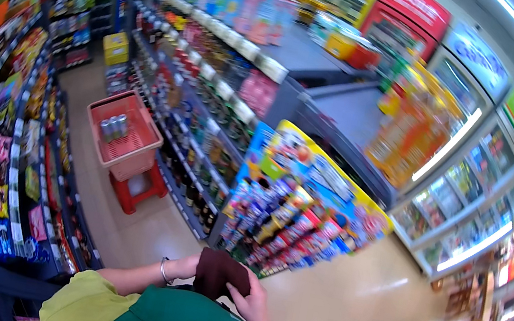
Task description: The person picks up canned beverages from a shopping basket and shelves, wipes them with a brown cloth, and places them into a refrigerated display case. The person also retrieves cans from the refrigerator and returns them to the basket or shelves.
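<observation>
Close in front of my body, a dark brown cloth [219, 273] is held between both hands. My left hand [185, 266], with a silver bangle at the wrist, grips the cloth's left edge; part of its fingers is hidden behind the fabric. My right hand [253, 298] pinches the right side, thumb on top. Just beyond the cloth hangs a display rack [283, 232] of colourful packaged sweets on the end of a shelf. Ahead to the left, a pink plastic basket [117, 149] with several cans [113, 127] in it rests on a red plastic stool [138, 186].
Bottles and packets fill a long shelf unit [273, 68] along the aisle. Snack shelves [23, 140] line the left side. Large orange drink bottles [409, 128] stand on the end counter [349, 107]. Glass-door fridges [474, 183] run along the right, near wooden furniture [472, 312].
</observation>
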Available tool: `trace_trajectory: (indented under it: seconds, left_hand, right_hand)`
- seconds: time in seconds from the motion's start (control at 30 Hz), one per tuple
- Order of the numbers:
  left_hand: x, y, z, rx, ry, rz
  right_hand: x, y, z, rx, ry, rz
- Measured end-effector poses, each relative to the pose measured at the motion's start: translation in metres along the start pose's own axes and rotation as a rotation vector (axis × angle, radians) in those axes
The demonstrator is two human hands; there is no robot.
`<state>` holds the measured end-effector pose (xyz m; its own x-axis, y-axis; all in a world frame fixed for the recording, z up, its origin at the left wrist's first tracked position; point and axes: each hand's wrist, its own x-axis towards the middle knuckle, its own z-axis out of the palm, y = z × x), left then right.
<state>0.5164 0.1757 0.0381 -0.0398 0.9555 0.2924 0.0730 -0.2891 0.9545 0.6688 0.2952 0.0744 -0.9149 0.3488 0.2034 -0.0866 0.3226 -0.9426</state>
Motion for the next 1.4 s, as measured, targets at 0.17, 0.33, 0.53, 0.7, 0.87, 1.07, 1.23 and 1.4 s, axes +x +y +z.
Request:
trace_trajectory:
  seconds: [0.17, 0.33, 0.53, 0.7, 0.87, 1.07, 1.23, 1.4]
  left_hand:
    - [-0.107, 0.004, -0.075, -0.648, 0.750, -0.077]
    - [-0.160, 0.035, -0.146, -0.510, 0.918, -0.063]
    - [-0.207, 0.036, -0.207, 0.438, 1.335, -0.133]
    - [-0.222, 0.032, -0.237, 0.406, 1.429, -0.062]
    - [-0.232, 0.017, -0.267, 0.337, 1.545, -0.173]
    - [-0.235, 0.014, -0.317, 0.152, 1.775, -0.149]
    - [-0.260, -0.019, -0.370, -0.079, 1.935, -0.147]
    - [-0.334, -0.110, -0.425, 0.134, 1.965, -0.792]
  right_hand:
    - [0.077, -0.006, 0.082, 0.243, -0.169, 0.139]
    - [0.152, 0.004, 0.168, 0.614, -0.264, 0.370]
    - [0.222, 0.000, 0.230, 0.179, -0.575, 0.137]
    - [0.281, 0.026, 0.261, 0.085, -0.769, 0.107]
    - [0.346, 0.046, 0.291, 0.138, -0.925, 0.099]
    - [0.419, 0.061, 0.353, 0.093, -1.017, 0.041]
    - [0.470, 0.088, 0.421, 0.138, -1.136, 0.088]
    - [0.492, 0.128, 0.485, -0.479, -0.874, -0.319]
